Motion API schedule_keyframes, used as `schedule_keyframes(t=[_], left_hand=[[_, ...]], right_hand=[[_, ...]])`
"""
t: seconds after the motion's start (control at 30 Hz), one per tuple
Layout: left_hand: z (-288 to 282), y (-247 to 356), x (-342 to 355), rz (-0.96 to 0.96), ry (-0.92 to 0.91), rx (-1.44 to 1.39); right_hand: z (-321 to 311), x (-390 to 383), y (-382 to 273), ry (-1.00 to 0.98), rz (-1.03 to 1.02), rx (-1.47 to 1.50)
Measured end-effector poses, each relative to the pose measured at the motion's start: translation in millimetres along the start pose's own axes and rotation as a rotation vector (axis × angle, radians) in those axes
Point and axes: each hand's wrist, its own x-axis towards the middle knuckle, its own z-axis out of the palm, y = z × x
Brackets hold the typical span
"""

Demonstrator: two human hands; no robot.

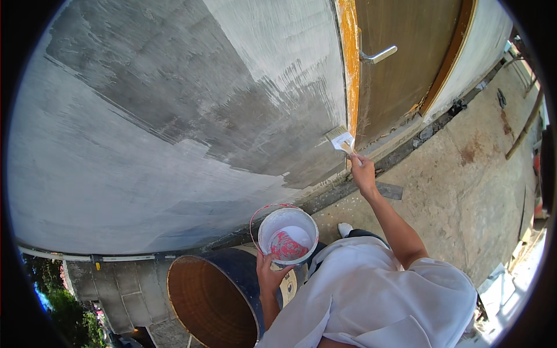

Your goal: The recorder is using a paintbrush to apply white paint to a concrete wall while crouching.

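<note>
My right hand [362, 171] is closed round the handle of a wide paintbrush [341, 139]. The bristles touch the grey wall [232, 110] low down, right beside the orange door frame [350, 64]. White paint covers parts of the wall in streaks, while a broad band stays bare grey. In my left hand [270, 275] is a small paint bucket [267, 229], gripped at its near side. White paint lies inside it around a reddish patch, and its thin red wire handle [251, 226] hangs over the left side.
A large dark drum [232, 261] with a rusty inside stands next to my left arm. The brown door [400, 69] has a metal lever handle [380, 55]. A flat grey piece [390, 191] lies on the concrete ground [447, 197]. A stick [525, 124] lies farther right.
</note>
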Motion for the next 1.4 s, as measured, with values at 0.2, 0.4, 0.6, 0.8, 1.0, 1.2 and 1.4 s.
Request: schedule_keyframes(t=[0.2, 0.4, 0.6, 0.8, 1.0, 1.2, 1.4], left_hand=[[1, -11, 7, 0.023, -0.005, 0.016], [3, 4, 19, 0.081, -0.029, 0.059], [7, -4, 19, 0.063, -0.004, -0.04], [3, -1, 19, 0.005, -0.005, -0.03], [4, 5, 27, 0.076, 0.012, 0.047], [7, 11, 31, 0.092, -0.014, 0.069], [8, 13, 28, 0.093, -0.003, 0.07]], right_hand=[[-26, -16, -137, -0.096, -0.086, 0.168], [-26, -22, -170, -0.11, -0.304, 0.397], [1, 7, -48, -0.076, -0.254, 0.256], [-11, -5, -24, -0.056, -0.033, 0.015], [-31, -30, -163, -0.118, -0.122, 0.246], [-31, -8, -152, -0.155, -0.173, 0.327], [-14, -3, -29, -0.079, -0.072, 0.128]])
